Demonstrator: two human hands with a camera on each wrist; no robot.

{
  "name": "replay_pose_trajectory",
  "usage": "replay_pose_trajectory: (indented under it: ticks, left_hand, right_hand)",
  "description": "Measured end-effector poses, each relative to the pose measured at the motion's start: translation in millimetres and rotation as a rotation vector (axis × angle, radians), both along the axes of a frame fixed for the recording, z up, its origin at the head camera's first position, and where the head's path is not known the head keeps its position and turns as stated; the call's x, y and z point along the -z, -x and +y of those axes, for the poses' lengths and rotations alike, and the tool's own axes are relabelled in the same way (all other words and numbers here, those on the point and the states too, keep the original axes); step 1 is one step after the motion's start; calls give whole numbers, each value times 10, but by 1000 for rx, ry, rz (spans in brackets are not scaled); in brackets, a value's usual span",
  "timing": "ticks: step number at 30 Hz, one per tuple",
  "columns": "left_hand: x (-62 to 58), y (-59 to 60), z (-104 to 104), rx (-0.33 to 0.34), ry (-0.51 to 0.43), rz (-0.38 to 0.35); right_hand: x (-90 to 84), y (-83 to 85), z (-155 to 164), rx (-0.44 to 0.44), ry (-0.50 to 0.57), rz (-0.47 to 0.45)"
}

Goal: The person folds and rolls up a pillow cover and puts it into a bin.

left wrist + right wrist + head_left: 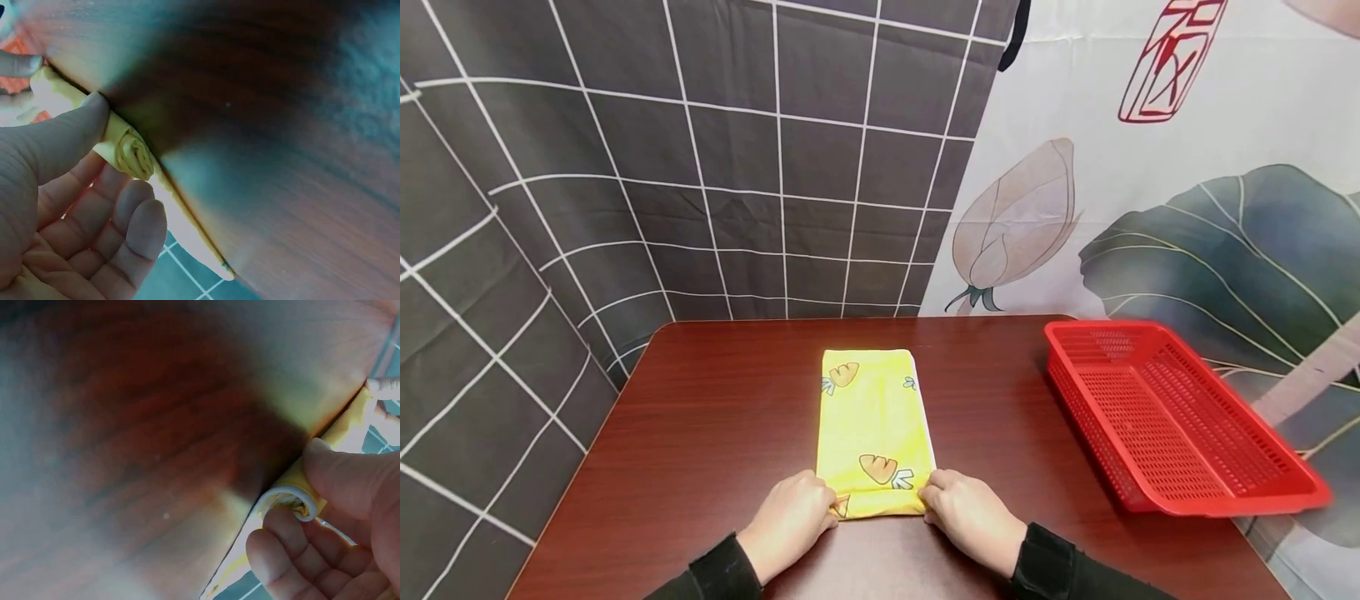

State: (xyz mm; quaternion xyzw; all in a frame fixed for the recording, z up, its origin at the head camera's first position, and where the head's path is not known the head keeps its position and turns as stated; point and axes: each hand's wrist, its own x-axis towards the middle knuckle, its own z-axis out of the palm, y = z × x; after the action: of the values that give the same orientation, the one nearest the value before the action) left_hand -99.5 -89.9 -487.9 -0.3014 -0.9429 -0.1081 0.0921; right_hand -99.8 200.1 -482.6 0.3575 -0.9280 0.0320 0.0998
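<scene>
A yellow cloth (874, 417) printed with carrots lies lengthwise on the brown table, its near end rolled into a small tube. My left hand (793, 521) grips the left end of that roll, and my right hand (973, 517) grips the right end. In the left wrist view, the thumb presses the rolled cloth (128, 150) from one side with the fingers curled on the other. The right wrist view shows the roll's spiral end (290, 501) between thumb and fingers. Beyond the roll, the cloth stretches flat away from me.
A red plastic basket (1232, 507) with perforated walls stands at the table's right edge. The reddish-brown table (715, 417) backs onto a grey gridded curtain (730, 150) and a white floral hanging (1037, 100).
</scene>
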Motion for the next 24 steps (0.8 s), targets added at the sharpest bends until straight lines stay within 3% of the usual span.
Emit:
replay_pose_trajectory:
  ticks: [7,15,24]
  left_hand:
    - [-7,-24,20,-14,20,43]
    - [-6,-8,21,-21,34,30]
    - [-17,-5,17,-31,31,13]
  right_hand:
    - [-88,41,-44,54,-57,-80]
    - [-185,56,-97,135,-82,-188]
    - [-222,183,-71,121,-42,-325]
